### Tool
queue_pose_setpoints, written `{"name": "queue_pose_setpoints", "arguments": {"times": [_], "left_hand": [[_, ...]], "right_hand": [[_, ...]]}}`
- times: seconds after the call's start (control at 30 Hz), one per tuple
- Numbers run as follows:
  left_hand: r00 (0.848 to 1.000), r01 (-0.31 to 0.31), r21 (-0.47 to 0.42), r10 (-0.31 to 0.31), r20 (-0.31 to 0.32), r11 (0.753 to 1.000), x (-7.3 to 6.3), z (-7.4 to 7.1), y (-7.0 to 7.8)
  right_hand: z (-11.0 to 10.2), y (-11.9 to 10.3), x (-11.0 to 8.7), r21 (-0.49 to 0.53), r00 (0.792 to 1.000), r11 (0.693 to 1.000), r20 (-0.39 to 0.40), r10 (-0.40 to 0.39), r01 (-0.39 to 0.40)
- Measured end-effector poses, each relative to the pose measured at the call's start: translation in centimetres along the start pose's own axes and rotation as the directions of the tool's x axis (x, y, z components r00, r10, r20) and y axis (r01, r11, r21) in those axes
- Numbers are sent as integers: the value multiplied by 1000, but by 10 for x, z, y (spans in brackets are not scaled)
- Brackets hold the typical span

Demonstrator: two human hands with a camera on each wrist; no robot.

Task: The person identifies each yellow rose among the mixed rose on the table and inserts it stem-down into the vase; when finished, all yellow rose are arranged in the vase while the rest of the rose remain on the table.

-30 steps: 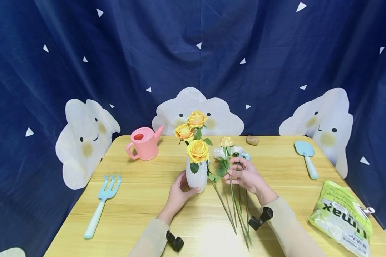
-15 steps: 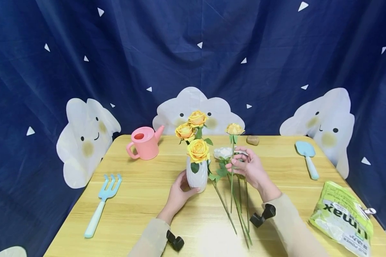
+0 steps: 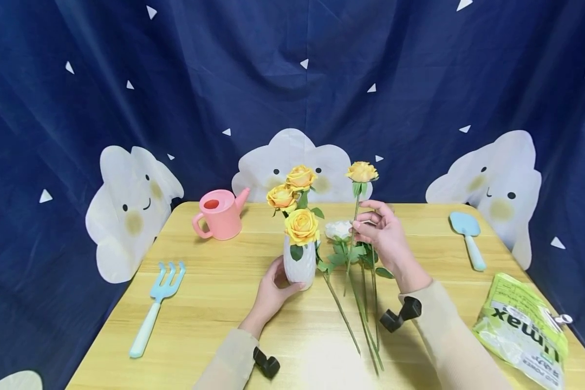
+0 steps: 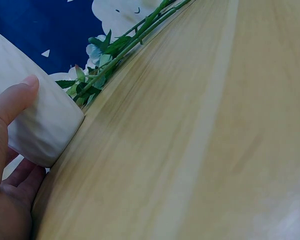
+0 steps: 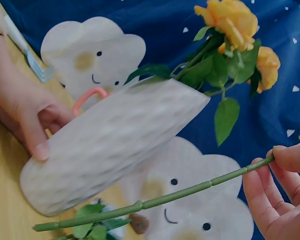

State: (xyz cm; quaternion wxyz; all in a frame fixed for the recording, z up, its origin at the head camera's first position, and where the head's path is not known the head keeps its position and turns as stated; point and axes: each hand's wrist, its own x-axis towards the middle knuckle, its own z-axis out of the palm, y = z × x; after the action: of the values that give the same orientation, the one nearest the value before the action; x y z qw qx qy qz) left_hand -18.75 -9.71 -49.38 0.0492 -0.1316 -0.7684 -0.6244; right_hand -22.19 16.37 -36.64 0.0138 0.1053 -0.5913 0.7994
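Observation:
My left hand [image 3: 269,298] grips the lower part of a white textured vase [image 3: 299,266] standing upright on the table. Three yellow roses [image 3: 302,227] rise from its mouth. To the right of it, my right hand [image 3: 387,238] pinches the stem of another yellow rose [image 3: 362,172] between thumb and fingers, bloom up. In the right wrist view that green stem [image 5: 177,194] slants past the vase, its lower end free. Under the right hand lie several more stems [image 3: 363,311], with a white flower [image 3: 338,229] at their far end. The left wrist view shows the thumb [image 4: 20,97] along the vase wall.
A pink watering can [image 3: 222,215] stands at the back left, with a blue toy fork [image 3: 158,303] nearer on that side. On the right are a blue toy shovel [image 3: 467,233] and a clipped green bag [image 3: 521,325]. A dark blue cloud-patterned curtain [image 3: 292,81] hangs behind the table.
My right hand has raised the yellow rose off the pile of stems, up and slightly right, turning it upright. The left hand and vase have stayed in place.

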Motion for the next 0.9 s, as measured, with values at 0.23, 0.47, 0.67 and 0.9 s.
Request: {"name": "queue_pose_setpoints", "arguments": {"times": [0.23,0.47,0.67,0.9], "left_hand": [[1000,2,-3,-2,-2,1000,1,-1,1],[1000,3,-8,-3,-2,1000,1,-1,1],[1000,1,-3,-1,6,1000,1,0,0],[1000,-1,-8,1,8,1000,1,0,0]], "right_hand": [[12,-21,2,90,988,985,-60,-145,150],[26,-42,8,148,927,923,-182,-327,354],[37,-54,13,160,841,842,-282,-461,515],[47,-64,14,223,790,776,-360,-496,589]]}}
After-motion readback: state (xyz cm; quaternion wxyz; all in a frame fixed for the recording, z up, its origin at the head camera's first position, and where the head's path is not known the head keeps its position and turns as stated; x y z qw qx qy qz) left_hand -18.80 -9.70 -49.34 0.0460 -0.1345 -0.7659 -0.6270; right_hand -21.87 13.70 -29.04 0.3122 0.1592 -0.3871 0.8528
